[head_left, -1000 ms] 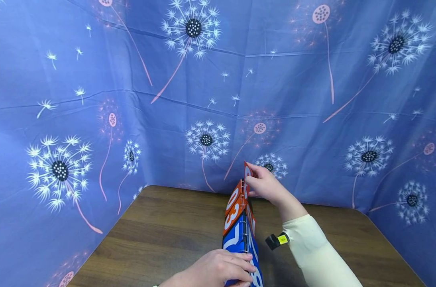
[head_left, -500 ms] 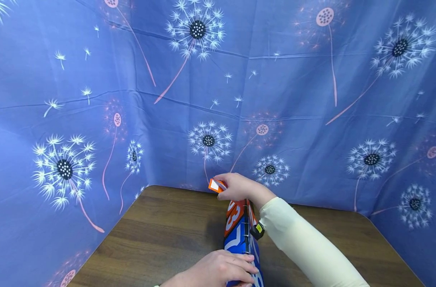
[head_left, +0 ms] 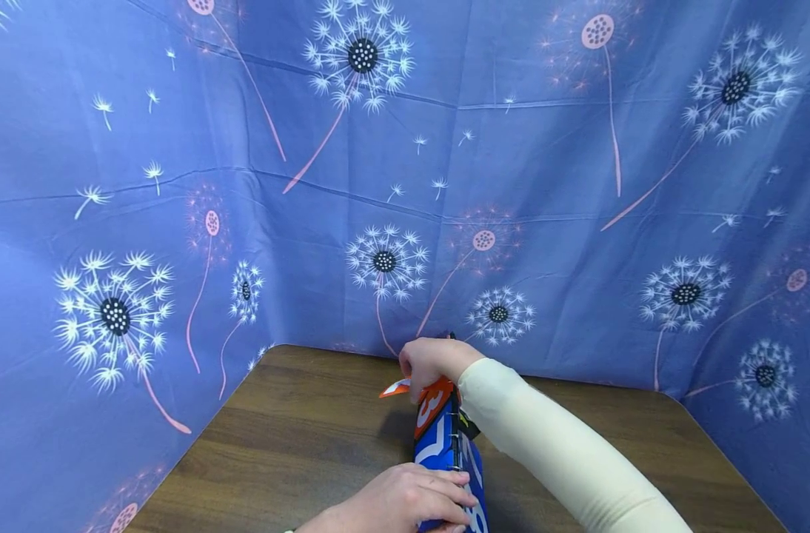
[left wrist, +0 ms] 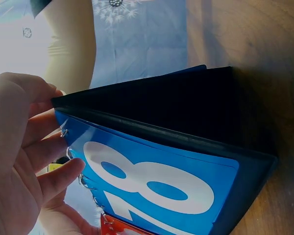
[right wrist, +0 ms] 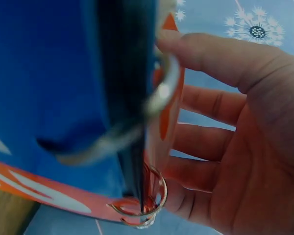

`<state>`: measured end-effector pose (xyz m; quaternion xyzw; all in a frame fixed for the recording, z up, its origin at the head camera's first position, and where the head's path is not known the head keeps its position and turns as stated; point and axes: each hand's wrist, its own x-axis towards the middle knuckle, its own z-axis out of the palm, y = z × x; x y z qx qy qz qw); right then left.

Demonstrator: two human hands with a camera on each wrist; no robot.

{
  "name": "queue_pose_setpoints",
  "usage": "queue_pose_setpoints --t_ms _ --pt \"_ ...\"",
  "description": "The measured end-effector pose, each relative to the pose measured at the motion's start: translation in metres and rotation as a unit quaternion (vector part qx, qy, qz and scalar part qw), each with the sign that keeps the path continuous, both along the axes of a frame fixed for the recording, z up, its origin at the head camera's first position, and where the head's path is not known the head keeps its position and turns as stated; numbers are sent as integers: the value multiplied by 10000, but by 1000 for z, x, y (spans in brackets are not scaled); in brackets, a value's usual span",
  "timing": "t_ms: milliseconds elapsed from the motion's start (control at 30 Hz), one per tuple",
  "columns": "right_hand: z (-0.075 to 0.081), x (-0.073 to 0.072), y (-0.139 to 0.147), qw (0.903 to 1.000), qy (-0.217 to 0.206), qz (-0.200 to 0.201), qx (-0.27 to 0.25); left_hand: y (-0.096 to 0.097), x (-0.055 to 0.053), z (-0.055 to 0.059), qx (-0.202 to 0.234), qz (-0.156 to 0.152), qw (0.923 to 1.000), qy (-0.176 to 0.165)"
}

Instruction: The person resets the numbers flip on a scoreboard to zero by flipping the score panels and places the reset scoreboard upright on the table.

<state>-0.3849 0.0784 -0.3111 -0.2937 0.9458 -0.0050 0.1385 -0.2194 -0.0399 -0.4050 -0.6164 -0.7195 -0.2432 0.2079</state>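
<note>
Flip scoreboard (head_left: 433,448): Stands tent-fashion on the table, its row of rings running away from the person along the top; blue cards near, red beyond.
Red card (head_left: 395,387): Carried over the top within the last second. It stood upright above the rings; now it slants down on the left side, one corner jutting past the board.
Turnover: Looks nearly finished, in this onlooker's judgement, though the card has yet to lie flat.
Right hand (head_left: 434,361): Has crossed from the right side to the left with the card; thumb and fingers appear to pinch it between them. The digit on it cannot be made out.
Left hand (head_left: 405,496): Unmoved at the near end, fingers bent over the top, steadying the board.
Red 3 (head_left: 430,409): Shows on the left face, just beside the right hand.
Table (head_left: 312,422): Brown wood grain, beneath it all.
Backdrop (head_left: 312,259): Blue cloth printed with dandelions.
</note>
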Motion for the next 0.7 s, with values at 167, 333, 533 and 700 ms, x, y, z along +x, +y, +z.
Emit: queue_pose_setpoints --t_ms 167,333,533,700 --pt "1 2 1 9996 16 -189 229 -1 0 -1 -7 6 10000 87" --pt "0 3 2 9983 -11 -292 500 1 0 -1 69 -30 9996 279" --pt "6 2 6 9978 -42 -291 597 0 1 0 108 3 9996 270" --pt "19 -5 23 9976 -460 164 -483 1 2 1 24 36 9998 202"
